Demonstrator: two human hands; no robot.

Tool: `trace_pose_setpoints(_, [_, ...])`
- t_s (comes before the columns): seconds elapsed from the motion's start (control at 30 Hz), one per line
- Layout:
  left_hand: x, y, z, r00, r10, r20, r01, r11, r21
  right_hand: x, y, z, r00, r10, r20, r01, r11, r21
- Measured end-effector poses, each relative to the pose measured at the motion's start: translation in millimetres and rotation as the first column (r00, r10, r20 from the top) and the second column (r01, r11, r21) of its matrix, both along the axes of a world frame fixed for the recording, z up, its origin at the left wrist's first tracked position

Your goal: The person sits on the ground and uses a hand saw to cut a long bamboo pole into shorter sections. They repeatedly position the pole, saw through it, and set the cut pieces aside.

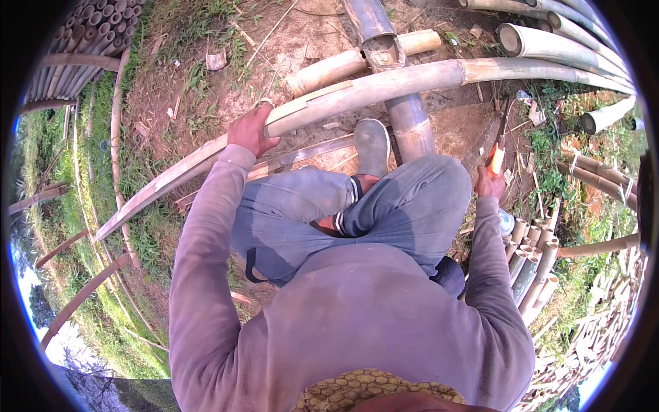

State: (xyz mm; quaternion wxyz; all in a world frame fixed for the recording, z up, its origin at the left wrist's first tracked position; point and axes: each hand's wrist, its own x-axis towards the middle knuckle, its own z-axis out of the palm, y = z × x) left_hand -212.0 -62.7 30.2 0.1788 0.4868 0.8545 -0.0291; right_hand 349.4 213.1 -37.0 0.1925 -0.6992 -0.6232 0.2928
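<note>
A long pale bamboo pole (405,81) runs across in front of me, from the lower left to the upper right. Its left part is cut lengthwise, with flat pale faces. My left hand (254,130) is closed around that part, near the place where the full round begins. Off to the right, beyond my knee, my right hand (490,182) grips the orange handle of a tool with a long dark blade (504,127). The blade points away from me, apart from the pole's cut part. Whether it is a saw or a knife I cannot tell.
Under the pole lies a thick dark bamboo log (412,130), beside my boot (373,147). A shorter bamboo piece (329,71) crosses behind. Large bamboo poles (549,42) are stacked at far right, cut tubes (532,250) at near right. A bamboo pile (96,31) stands far left.
</note>
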Motion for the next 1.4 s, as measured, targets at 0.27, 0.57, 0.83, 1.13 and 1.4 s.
trace_pose_setpoints(0.27, [3, -3, 7, 1.0, -0.017, -0.02, 0.018, 0.999, 0.045, 47, -194, 159, 0.992, 0.098, -0.082, -0.055, 0.908, 0.416])
trace_pose_setpoints(0.57, [1, 1, 12, 0.999, -0.033, -0.004, 0.033, 0.999, 0.015, -59, -316, 221, 0.774, 0.379, -0.508, -0.316, 0.926, 0.208])
trace_pose_setpoints(0.83, [-3, 0, 4, 0.999, -0.038, 0.025, 0.037, 0.999, 0.025, -58, -346, 198, 0.703, 0.373, -0.606, -0.408, 0.909, 0.086])
trace_pose_setpoints(1.13, [2, -1, 11, 0.999, -0.038, 0.027, 0.037, 0.999, 0.029, -65, -362, 172, 0.715, 0.377, -0.589, -0.42, 0.905, 0.069])
trace_pose_setpoints(1.4, [1, 1, 3, 0.999, -0.034, -0.01, 0.034, 0.999, 0.033, -68, -363, 171, 0.718, 0.471, -0.513, -0.47, 0.871, 0.143])
